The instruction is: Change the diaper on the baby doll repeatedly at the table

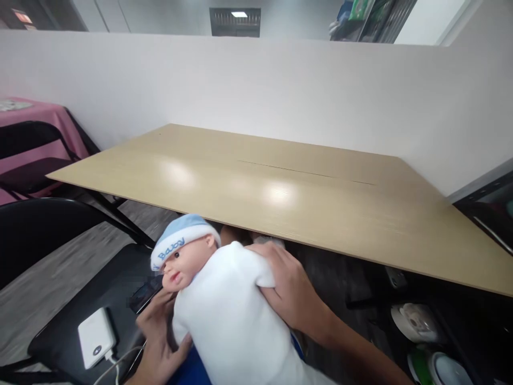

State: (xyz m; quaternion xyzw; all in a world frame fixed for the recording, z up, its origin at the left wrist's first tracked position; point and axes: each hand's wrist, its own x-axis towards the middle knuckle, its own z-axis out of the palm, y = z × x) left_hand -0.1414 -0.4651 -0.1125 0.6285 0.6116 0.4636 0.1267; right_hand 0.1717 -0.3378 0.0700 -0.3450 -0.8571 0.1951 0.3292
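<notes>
A baby doll point(236, 310) in a white suit and a light blue cap point(182, 235) with lettering leans in front of me, its head turned to the left. My left hand point(160, 331) grips the doll's side low on the left, with the thumb on the white cloth. At the doll's upper right, my right hand point(286, 283) wraps round its shoulder and short arm. Some fingers of both hands are hidden behind the body. The doll is held just below the near edge of the wooden table point(320, 214). Blue cloth shows beneath it.
On the black chair point(60, 299) to the left lie a white power bank point(96, 337) with a cable and a dark phone-like thing point(146, 293). Under the table at right are round containers point(417, 323). A pink-covered table point(44, 120) stands at far left, a white wall point(256, 85) behind.
</notes>
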